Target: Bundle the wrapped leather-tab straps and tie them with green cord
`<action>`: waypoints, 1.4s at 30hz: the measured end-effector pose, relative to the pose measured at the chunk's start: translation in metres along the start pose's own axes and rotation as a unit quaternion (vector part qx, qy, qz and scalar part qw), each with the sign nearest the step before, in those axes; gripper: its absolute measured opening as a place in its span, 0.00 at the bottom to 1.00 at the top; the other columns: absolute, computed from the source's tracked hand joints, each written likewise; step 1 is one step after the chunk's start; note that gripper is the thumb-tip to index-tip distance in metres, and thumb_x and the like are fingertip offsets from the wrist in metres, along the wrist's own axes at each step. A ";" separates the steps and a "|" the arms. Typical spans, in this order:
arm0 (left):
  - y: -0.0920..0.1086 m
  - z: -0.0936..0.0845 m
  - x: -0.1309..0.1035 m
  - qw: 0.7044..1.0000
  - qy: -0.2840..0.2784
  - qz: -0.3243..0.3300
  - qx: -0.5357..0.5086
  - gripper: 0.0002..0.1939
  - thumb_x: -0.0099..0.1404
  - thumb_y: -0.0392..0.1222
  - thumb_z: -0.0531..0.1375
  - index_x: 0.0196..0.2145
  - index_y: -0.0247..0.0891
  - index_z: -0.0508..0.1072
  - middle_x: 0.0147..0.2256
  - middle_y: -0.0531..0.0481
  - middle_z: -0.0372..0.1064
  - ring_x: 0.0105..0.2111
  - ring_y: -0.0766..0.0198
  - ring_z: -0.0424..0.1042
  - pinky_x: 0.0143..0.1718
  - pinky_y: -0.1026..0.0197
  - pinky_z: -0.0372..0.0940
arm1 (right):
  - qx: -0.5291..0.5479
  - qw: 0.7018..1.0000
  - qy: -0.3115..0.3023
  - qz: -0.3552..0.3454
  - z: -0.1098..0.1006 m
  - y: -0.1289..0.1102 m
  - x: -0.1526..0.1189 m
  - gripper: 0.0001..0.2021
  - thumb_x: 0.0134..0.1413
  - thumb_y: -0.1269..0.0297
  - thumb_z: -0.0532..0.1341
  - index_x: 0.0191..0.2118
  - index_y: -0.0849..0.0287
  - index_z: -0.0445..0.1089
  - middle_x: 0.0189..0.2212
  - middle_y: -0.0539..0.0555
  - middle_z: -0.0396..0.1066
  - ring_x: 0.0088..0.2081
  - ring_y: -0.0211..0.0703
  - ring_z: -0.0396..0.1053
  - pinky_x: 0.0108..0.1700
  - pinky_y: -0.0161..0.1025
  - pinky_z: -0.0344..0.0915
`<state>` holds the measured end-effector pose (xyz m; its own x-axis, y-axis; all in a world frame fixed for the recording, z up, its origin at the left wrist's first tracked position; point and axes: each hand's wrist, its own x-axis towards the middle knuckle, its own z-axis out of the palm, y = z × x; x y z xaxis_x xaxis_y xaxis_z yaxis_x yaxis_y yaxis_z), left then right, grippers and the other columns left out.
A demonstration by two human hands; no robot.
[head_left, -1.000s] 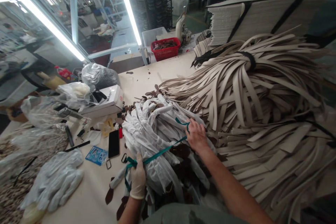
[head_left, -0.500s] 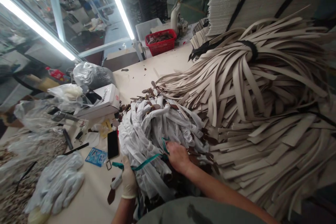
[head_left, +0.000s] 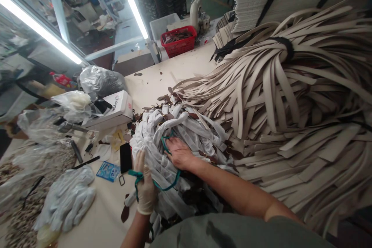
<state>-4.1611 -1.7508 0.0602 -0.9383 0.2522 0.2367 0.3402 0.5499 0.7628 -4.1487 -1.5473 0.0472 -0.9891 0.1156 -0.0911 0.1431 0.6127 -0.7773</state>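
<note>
A bundle of straps wrapped in white film, with brown tabs (head_left: 151,128), lies on the table before me. Gloved in off-white, my left hand (head_left: 145,190) stands against its left side, fingers stretched upward. A teal ribbon (head_left: 168,186) runs across that hand, seemingly pinched by the thumb, its short ends sticking out to the left. From there it curves rightward, passing under my bare right hand (head_left: 180,154). That hand lies flat on the bundle's top with its fingers stretched, and a loop of the ribbon shows at the fingertips.
Long beige straps (head_left: 261,85) are heaped on the right, tied with a black band. Left of the bundle lie a black phone (head_left: 126,157), a blue packet (head_left: 108,171) and white gloves (head_left: 68,197). A white box (head_left: 116,110) and a red basket (head_left: 179,42) stand farther back.
My right hand has moved left and up over the bundle, and its fingers have flattened. My left hand's fingers have straightened upward. The ribbon between the hands now sags in a curve.
</note>
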 end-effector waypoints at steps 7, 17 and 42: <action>0.007 0.021 0.000 0.997 -0.025 0.053 0.045 0.27 0.76 0.46 0.49 0.70 0.42 0.58 0.72 0.45 0.45 0.72 0.56 0.46 0.74 0.53 0.40 | 0.177 0.951 0.204 0.153 -0.040 0.024 0.039 0.24 0.75 0.60 0.40 0.63 0.65 0.62 0.60 0.64 0.66 0.64 0.49 0.61 0.66 0.46 0.59; -0.013 0.022 -0.004 1.000 0.002 0.001 0.021 0.25 0.76 0.50 0.49 0.65 0.39 0.66 0.68 0.40 0.56 0.71 0.52 0.49 0.73 0.47 0.41 | -0.044 0.997 -0.010 -0.057 -0.049 -0.023 0.087 0.25 0.73 0.61 0.51 0.71 0.56 0.52 0.69 0.60 0.55 0.67 0.55 0.55 0.69 0.64 0.47; 0.081 0.018 0.105 0.896 -0.185 0.397 0.071 0.23 0.64 0.29 0.52 0.51 0.42 0.76 0.49 0.50 0.77 0.51 0.60 0.73 0.56 0.55 0.65 | -0.334 0.935 0.017 0.114 -0.098 0.046 -0.017 0.08 0.64 0.70 0.59 0.45 0.64 0.75 0.45 0.66 0.72 0.49 0.60 0.69 0.53 0.50 0.65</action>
<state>-4.2310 -1.6655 0.1356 -0.3205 0.8416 0.4347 0.9208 0.1691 0.3516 -4.1224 -1.4443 0.0743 -0.9301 0.3211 -0.1785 0.3512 0.9195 -0.1763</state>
